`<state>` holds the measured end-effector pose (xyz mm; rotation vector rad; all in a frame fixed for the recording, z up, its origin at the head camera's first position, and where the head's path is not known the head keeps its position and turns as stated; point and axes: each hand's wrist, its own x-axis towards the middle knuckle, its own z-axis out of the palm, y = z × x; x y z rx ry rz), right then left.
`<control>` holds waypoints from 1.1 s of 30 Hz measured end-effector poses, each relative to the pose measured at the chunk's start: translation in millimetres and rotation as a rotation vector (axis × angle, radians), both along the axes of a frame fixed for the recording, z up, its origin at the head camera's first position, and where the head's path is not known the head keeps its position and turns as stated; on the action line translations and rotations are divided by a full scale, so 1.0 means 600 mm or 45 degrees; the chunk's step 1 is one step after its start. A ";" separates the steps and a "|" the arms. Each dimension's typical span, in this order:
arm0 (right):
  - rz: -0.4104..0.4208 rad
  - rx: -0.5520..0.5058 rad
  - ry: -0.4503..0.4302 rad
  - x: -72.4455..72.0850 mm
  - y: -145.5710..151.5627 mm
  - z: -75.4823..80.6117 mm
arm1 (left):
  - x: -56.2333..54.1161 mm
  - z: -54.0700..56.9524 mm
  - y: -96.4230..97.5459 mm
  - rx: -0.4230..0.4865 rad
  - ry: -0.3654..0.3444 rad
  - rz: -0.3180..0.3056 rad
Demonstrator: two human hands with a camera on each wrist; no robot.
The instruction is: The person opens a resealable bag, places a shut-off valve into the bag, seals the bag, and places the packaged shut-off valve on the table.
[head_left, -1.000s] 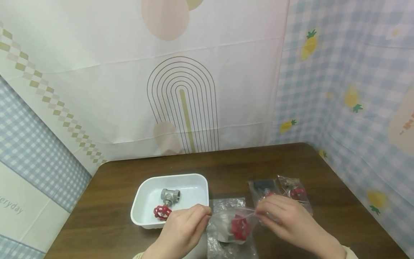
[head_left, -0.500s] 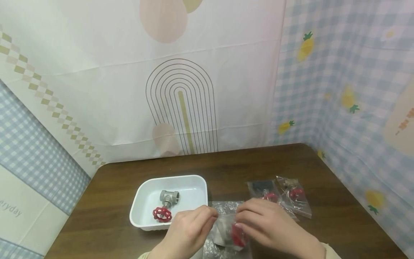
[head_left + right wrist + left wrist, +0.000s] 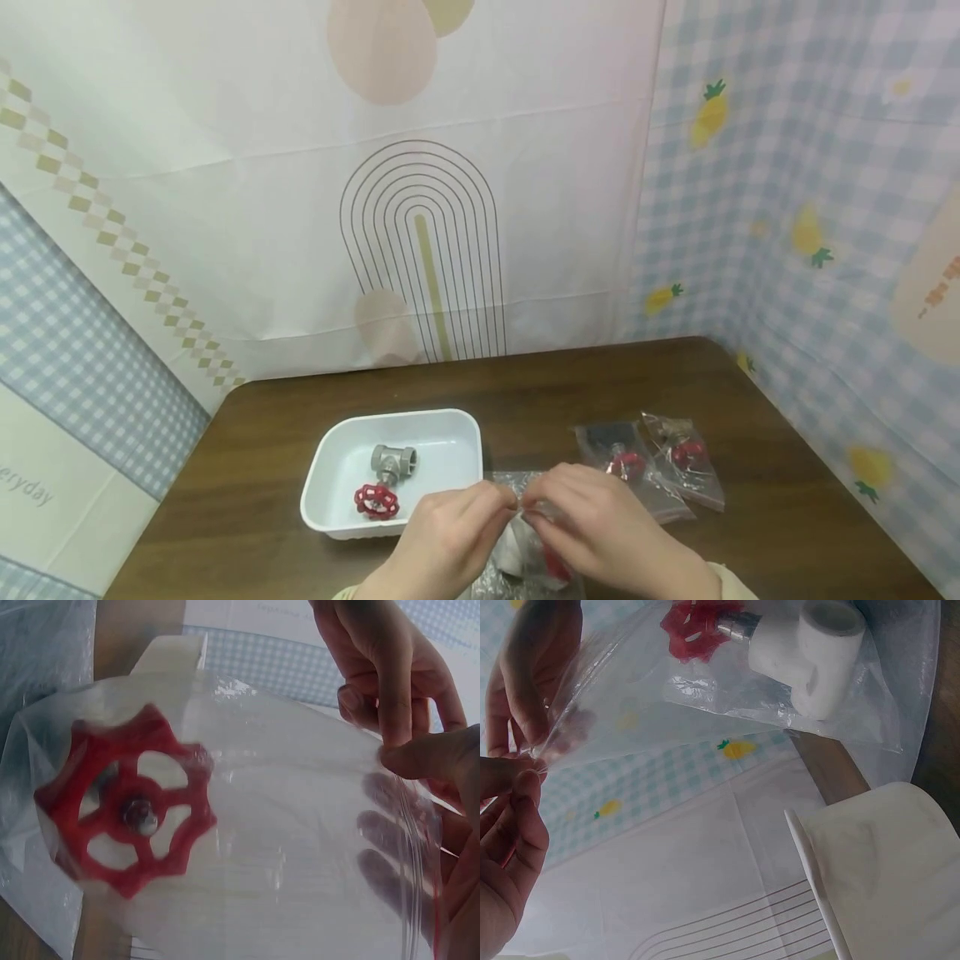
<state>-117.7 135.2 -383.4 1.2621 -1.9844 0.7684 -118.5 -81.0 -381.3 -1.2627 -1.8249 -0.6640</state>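
Note:
A clear zip bag (image 3: 300, 847) stands between my hands, with a valve inside. The valve has a white body (image 3: 776, 656) and a red handwheel (image 3: 139, 806). My left hand (image 3: 453, 533) pinches the bag's top edge, and so does my right hand (image 3: 596, 521). Their fingertips meet at the same spot on the zip strip (image 3: 411, 877). Several right-hand fingers show through the plastic from behind in the right wrist view. From the head view, the hands cover much of the bag.
A white tray (image 3: 318, 492) on the left contains a grey metal valve (image 3: 392, 462) with a red handwheel. To the right lie two bagged valves, one bag (image 3: 615, 437) beside another (image 3: 693, 471). Crinkled clear plastic (image 3: 517, 479) lies under my hands on the brown table (image 3: 247, 467).
My right hand has moved left along the bag's top edge until its fingertips meet my left hand's. The bagged valves on the right have come back into view.

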 end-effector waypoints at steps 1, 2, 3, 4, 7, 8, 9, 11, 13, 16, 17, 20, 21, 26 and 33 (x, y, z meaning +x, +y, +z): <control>-0.005 -0.003 -0.010 0.000 -0.001 -0.001 | -0.001 0.000 0.001 0.003 0.006 -0.006; -0.016 -0.007 -0.024 0.001 -0.002 -0.001 | -0.001 0.000 0.002 0.006 0.013 -0.007; -0.030 -0.011 -0.037 0.001 -0.003 -0.002 | -0.001 0.000 0.003 0.006 0.015 -0.006; -0.044 -0.014 -0.053 0.002 -0.003 -0.002 | -0.002 0.001 0.003 0.005 0.018 -0.007; -0.074 -0.020 -0.090 0.003 -0.004 -0.003 | -0.001 0.000 0.002 -0.002 0.011 -0.004; -0.084 -0.017 -0.103 0.003 -0.004 -0.003 | -0.001 0.000 0.002 -0.005 0.009 -0.003; -0.086 -0.013 -0.111 0.003 -0.003 -0.003 | 0.000 0.000 0.001 -0.010 0.006 -0.002; -0.084 -0.002 -0.112 0.003 -0.003 -0.002 | 0.001 -0.001 0.000 -0.019 0.004 0.005; -0.085 0.013 -0.102 0.003 -0.003 -0.001 | 0.001 -0.001 -0.001 -0.024 0.009 0.014; -0.087 0.029 -0.072 0.004 -0.004 0.001 | 0.001 -0.002 -0.002 -0.028 0.015 0.023; -0.089 0.034 -0.057 0.004 -0.005 0.001 | 0.001 -0.002 -0.002 -0.029 0.014 0.022; -0.088 0.044 -0.018 0.004 -0.007 0.002 | 0.001 -0.001 -0.002 -0.032 0.008 0.015; -0.086 0.047 -0.006 0.005 -0.007 0.002 | 0.002 -0.001 -0.002 -0.033 0.005 0.012; -0.089 0.065 0.035 0.004 -0.008 0.001 | 0.001 -0.001 -0.002 -0.035 0.014 0.005; -0.141 0.113 0.026 0.007 -0.006 -0.001 | 0.000 0.003 -0.004 -0.007 0.062 0.018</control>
